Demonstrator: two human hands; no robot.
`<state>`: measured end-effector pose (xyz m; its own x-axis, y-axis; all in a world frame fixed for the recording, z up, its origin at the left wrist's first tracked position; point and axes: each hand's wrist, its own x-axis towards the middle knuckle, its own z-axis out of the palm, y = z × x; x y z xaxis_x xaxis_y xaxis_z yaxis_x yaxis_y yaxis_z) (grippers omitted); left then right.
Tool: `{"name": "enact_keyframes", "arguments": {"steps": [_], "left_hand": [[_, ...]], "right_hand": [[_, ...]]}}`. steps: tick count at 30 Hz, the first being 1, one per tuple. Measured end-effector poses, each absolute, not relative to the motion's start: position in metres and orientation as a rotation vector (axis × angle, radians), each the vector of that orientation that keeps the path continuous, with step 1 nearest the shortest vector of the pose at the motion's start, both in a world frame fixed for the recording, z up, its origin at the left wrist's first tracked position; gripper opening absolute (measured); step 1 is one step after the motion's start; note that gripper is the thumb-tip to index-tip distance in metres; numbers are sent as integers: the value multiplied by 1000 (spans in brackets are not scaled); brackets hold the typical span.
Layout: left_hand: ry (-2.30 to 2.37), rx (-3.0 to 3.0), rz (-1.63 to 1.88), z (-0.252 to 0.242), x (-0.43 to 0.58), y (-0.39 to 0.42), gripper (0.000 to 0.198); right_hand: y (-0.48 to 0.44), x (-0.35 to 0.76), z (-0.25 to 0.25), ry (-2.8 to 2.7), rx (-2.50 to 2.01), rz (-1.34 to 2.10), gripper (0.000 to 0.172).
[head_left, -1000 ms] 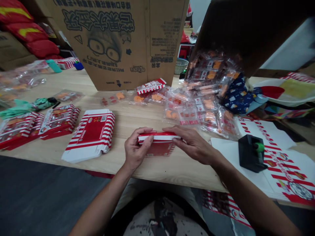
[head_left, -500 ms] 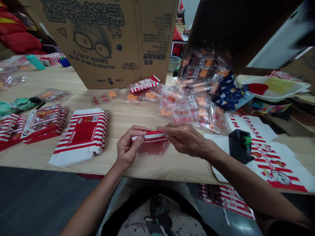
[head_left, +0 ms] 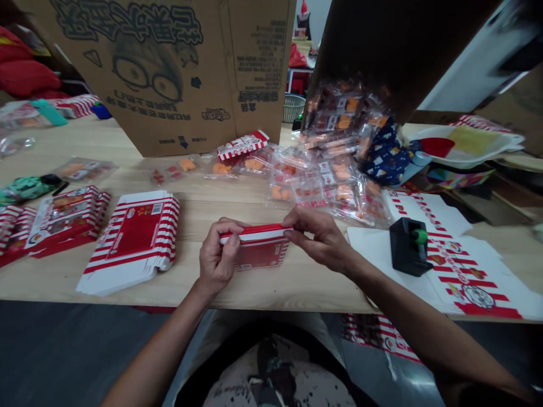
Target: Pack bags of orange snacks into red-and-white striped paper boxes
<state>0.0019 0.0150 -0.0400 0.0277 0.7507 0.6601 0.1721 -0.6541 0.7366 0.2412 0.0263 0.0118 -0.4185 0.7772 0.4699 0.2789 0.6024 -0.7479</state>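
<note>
Both my hands hold a small red-and-white striped cardboard box (head_left: 259,249) just above the wooden table (head_left: 237,282), near its front edge. My left hand (head_left: 218,254) grips the box's left end, and my right hand (head_left: 318,237) pinches its right end. The box's top edge is a red and white fold. A flat stack of striped box blanks (head_left: 131,243) lies to the left of my hands. A heap of clear packets of orange pieces (head_left: 326,181) lies just beyond my right hand.
A black tape dispenser (head_left: 407,246) stands on white and striped printed sheets (head_left: 466,277) to the right. Filled striped boxes (head_left: 63,220) lie at the left. A large upright cardboard carton (head_left: 169,73) stands behind the table, and a dark box (head_left: 382,45) overhangs the packets.
My right hand's fingers have gone from lying along the box's top to pinching its right end. The whole scene has shifted left and slightly down as my head turned.
</note>
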Motion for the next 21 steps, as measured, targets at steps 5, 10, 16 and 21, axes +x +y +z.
{"name": "enact_keyframes", "arguments": {"steps": [5, 10, 16, 21], "left_hand": [[932, 1819, 1722, -45, 4, 17, 14], [775, 1969, 1659, -43, -2, 17, 18], [661, 2059, 1547, -37, -15, 19, 19], [824, 2069, 1452, -28, -15, 15, 16]], "right_hand": [[26, 237, 22, -2038, -883, 578, 15], [20, 245, 13, -2225, -720, 307, 12], [20, 260, 13, -2204, -703, 589, 16], [25, 259, 25, -2152, -851, 823, 18]]}}
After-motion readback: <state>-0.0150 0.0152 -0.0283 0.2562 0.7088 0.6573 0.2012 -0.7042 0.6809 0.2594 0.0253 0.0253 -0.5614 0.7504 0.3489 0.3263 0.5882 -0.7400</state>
